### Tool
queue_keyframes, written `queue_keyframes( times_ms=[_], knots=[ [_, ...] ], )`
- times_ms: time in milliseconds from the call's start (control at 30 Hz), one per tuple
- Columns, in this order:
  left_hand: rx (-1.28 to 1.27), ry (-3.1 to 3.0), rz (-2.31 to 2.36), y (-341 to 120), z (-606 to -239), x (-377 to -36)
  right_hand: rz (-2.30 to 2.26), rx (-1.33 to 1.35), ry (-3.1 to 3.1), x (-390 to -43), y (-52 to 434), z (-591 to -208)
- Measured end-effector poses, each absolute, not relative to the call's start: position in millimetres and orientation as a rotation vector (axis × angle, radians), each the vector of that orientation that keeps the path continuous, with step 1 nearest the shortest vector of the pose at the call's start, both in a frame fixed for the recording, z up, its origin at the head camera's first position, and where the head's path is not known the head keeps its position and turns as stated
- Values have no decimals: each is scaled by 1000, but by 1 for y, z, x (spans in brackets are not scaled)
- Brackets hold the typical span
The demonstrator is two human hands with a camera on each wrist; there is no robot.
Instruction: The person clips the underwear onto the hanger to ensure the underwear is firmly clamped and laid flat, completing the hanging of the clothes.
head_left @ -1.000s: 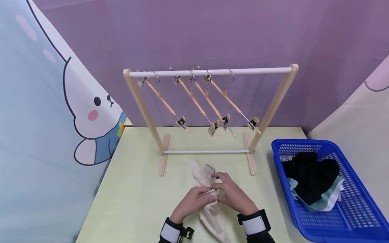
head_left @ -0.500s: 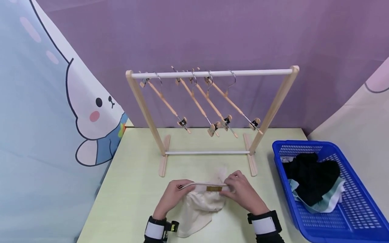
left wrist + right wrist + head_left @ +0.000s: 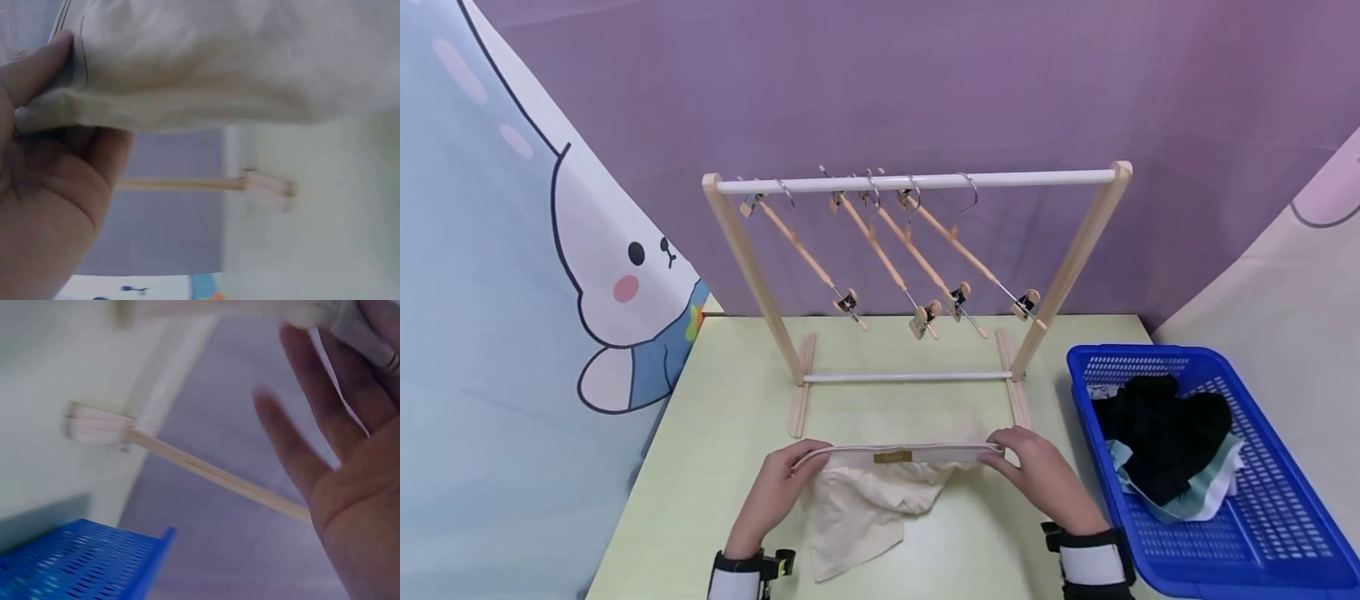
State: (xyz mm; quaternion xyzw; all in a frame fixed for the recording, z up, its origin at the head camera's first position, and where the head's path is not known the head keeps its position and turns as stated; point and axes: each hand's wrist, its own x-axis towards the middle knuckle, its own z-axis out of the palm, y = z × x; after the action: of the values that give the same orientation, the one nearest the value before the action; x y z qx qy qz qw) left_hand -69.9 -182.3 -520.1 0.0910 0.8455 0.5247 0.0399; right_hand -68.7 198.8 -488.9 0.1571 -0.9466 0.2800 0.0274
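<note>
A cream garment (image 3: 868, 500) with a dark-stitched waistband and a brown label (image 3: 892, 457) is stretched sideways above the table in the head view. My left hand (image 3: 775, 492) pinches one end of the waistband between thumb and fingers. At the other end, my right hand (image 3: 1047, 477) pinches the band the same way. Below the band the cloth hangs in loose folds, its lower corner toward me. In the left wrist view the thumb lies on the garment (image 3: 206, 56) near its stitched edge. Some fingers of the right hand (image 3: 359, 475) extend free of the cloth.
Beyond my hands stands a wooden rack (image 3: 752, 275) with a white top rail (image 3: 917, 181). Several clip hangers (image 3: 801, 252) hang from it at a slant. To the right a blue basket (image 3: 1292, 500) holds black clothing (image 3: 1165, 433) and a green-and-white cloth (image 3: 1206, 487).
My hands were close together on the bunched garment. They have moved apart, left and right, drawing the waistband out into a nearly straight line with the label facing me.
</note>
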Motion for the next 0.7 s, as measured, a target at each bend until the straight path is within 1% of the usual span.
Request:
queue_keyframes(
  times_ms=[100,200,267,333,433,567,633,700],
  knots=[
    [287,2563,1616,-189,-495,-62,910,418,-2944,-55,205,-460],
    [355,2518,1643,-195,-471,-54,985,373,-2879,-38,211,-432],
    [458,2476,1666,-199,-462,-52,1041,356,-2817,-30,215,-420],
    [504,2416,1683,-200,-459,-55,1097,334,-2771,-28,217,-417],
    [463,2372,1680,-196,-469,-69,1044,259,-2767,-39,215,-429],
    [291,2558,1576,-185,-495,-91,858,204,-2754,-61,204,-465],
    [240,2640,1509,-181,-504,-95,801,214,-2741,-68,198,-483],
    [260,2669,1428,-175,-512,-93,810,238,-2774,-68,193,-497]
  ],
)
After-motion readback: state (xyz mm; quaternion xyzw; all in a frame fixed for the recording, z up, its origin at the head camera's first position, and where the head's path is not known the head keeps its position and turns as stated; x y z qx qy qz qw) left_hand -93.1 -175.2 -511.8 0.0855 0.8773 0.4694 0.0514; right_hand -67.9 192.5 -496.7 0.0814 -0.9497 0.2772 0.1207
